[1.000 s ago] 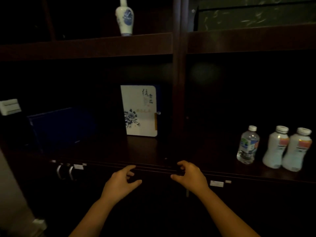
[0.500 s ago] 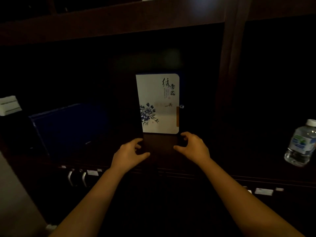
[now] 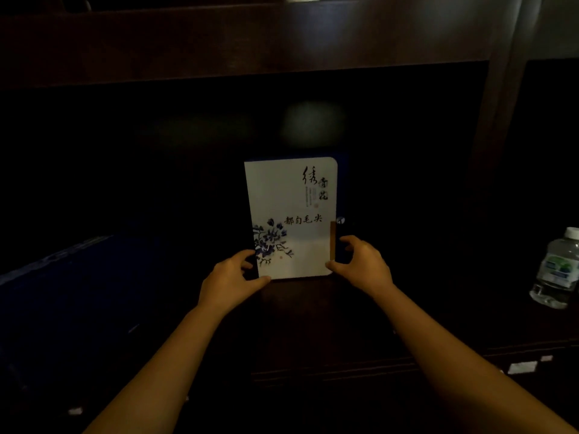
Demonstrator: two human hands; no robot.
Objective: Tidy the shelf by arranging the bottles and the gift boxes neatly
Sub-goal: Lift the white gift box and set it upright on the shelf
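A white gift box (image 3: 291, 214) with blue flowers and black writing stands upright at the back of the dark wooden shelf (image 3: 313, 311). My left hand (image 3: 230, 280) grips its lower left corner, thumb on the front face. My right hand (image 3: 360, 264) grips its lower right edge, fingers curled round the dark side. A clear water bottle (image 3: 557, 270) stands at the far right, partly cut off by the frame. A dark blue gift box (image 3: 62, 277) lies to the left, hard to make out in the dim light.
The shelf board above (image 3: 250, 39) runs across the top, with a vertical post (image 3: 498, 126) on the right between the compartments. White labels (image 3: 521, 367) sit on the cabinet front below the shelf edge.
Both hands moved forward from the shelf's front edge and closed on the lower corners of the white gift box. The view shifted closer and leftward, so two bottles left the frame.
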